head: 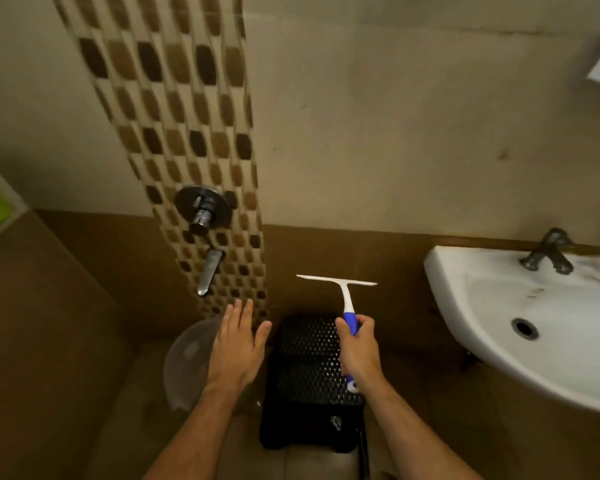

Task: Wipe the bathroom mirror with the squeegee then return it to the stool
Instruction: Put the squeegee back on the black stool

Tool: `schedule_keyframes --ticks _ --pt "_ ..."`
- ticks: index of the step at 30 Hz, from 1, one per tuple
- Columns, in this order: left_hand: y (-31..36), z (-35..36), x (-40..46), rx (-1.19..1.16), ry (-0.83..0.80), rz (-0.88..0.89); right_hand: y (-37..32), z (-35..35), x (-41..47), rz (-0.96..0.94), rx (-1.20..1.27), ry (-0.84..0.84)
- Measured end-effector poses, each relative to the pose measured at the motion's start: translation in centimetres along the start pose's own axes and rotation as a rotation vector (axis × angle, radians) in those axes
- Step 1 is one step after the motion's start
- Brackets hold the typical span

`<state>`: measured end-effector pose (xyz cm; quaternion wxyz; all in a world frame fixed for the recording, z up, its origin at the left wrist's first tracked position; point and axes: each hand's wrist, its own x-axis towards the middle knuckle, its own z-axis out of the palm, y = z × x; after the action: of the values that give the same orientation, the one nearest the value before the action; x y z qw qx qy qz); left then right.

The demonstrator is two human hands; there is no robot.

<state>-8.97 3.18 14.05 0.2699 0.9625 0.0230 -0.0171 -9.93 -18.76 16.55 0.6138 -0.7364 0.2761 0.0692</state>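
**Squeegee in hand above the stool; mirror stage unconfirmed**

You are holding the squeegee [347, 306] in your right hand [357, 348], fingers wrapped tight around its blue grip, blade pointing to 12 o'clock. It is hanging over the black perforated stool [305, 375], not resting on it. Your left hand [238, 344] is hovering at 9 o'clock of the stool, fingers spread flat, gripping nothing. No mirror is showing, so I cannot tell whether the wiping is done. Returning the tool to the stool is judged outstanding.
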Motion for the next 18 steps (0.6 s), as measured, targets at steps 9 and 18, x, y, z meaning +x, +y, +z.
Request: schedule_keyframes --ticks 9,18 --pt "-3.7 3.6 1.3 0.079 -0.091 -0.015 4.8 3.0 4.2 0.032 -0.206 0.042" --pt "-2.7 8.5 3.0 0.133 -0.181 -0.005 11.3 3.5 8.4 0.140 -0.381 -0.012"
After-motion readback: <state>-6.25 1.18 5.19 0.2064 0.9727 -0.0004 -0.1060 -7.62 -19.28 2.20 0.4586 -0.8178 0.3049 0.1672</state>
